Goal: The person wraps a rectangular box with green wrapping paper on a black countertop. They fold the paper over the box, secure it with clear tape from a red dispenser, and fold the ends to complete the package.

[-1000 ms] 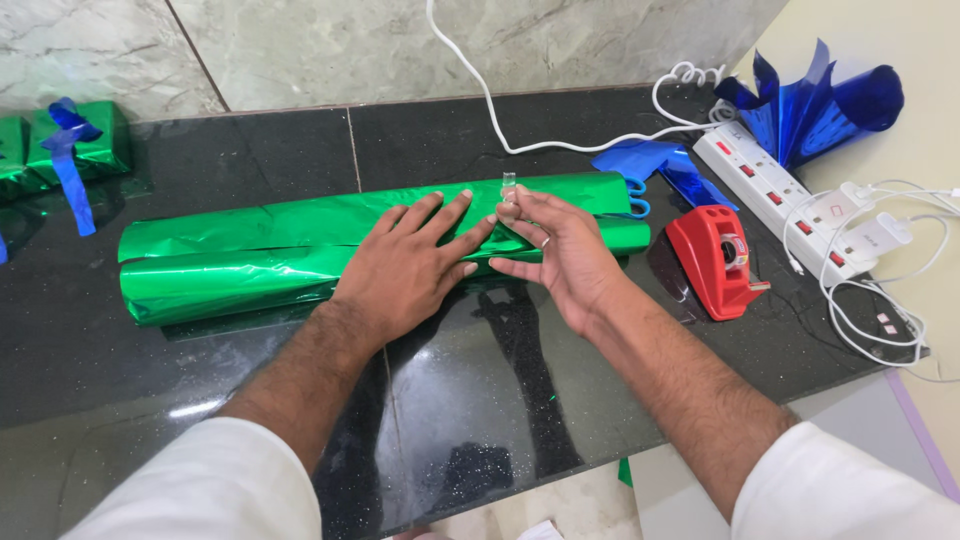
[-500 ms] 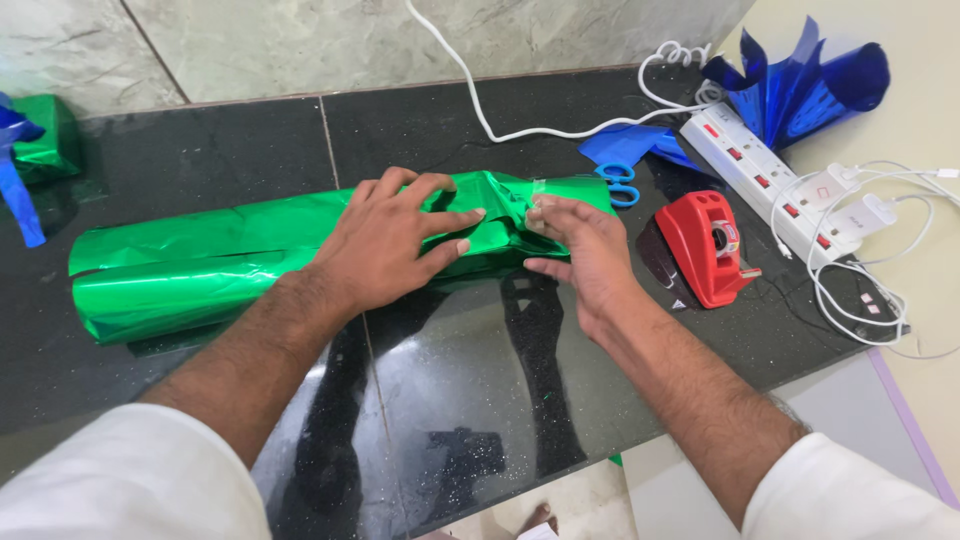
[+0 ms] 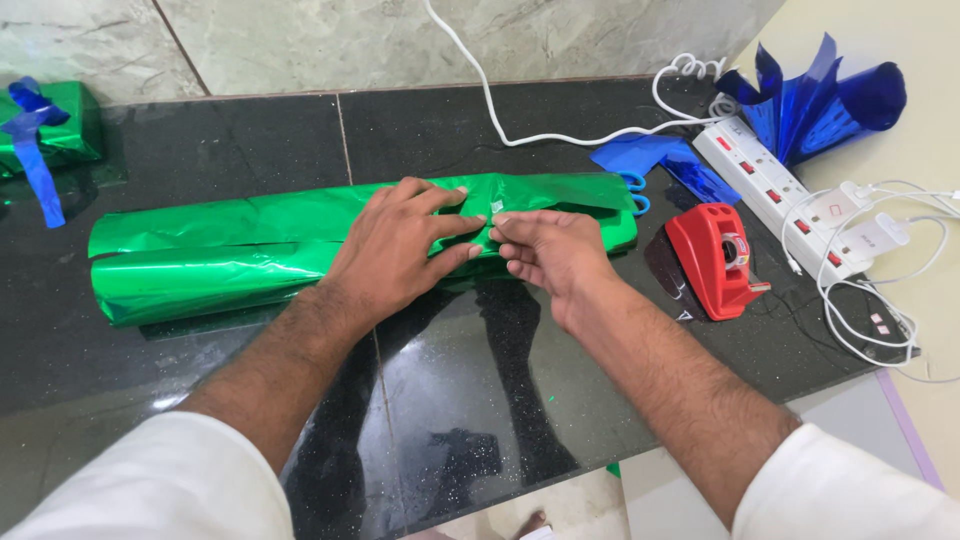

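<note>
Both hands: we have them on one long green foil-wrapped roll [image 3: 230,255], which lies lengthwise across the middle of the black stone worktop [image 3: 480,400], nearer its back edge than its front.
Left hand [image 3: 395,250]: we press it flat on the roll, palm down, fingers spread and open, clasping nothing.
Right hand [image 3: 545,255]: we set its fingertips on the foil seam just beside the left hand's fingers; thumb and forefinger are drawn together at a small clear piece of tape [image 3: 495,208], though we cannot tell whether they pinch it or only press it down.
Roll's right end: it stops just short of the blue-handled scissors [image 3: 634,195], which peek out behind it.
Tape dispenser [image 3: 712,258]: red, standing near the right hand, toward the worktop's right edge.
Power strip [image 3: 780,195]: white, running diagonally along the right edge, with white plugs and cables [image 3: 870,290] trailing from it.
Blue foil [image 3: 825,95]: a crumpled shiny sheet at the back right corner, with a flatter blue scrap [image 3: 650,160] beside the scissors.
Back left corner: a small green-wrapped parcel [image 3: 75,125] with a blue ribbon [image 3: 38,160].
Behind the worktop: a pale marbled wall [image 3: 300,45].
</note>
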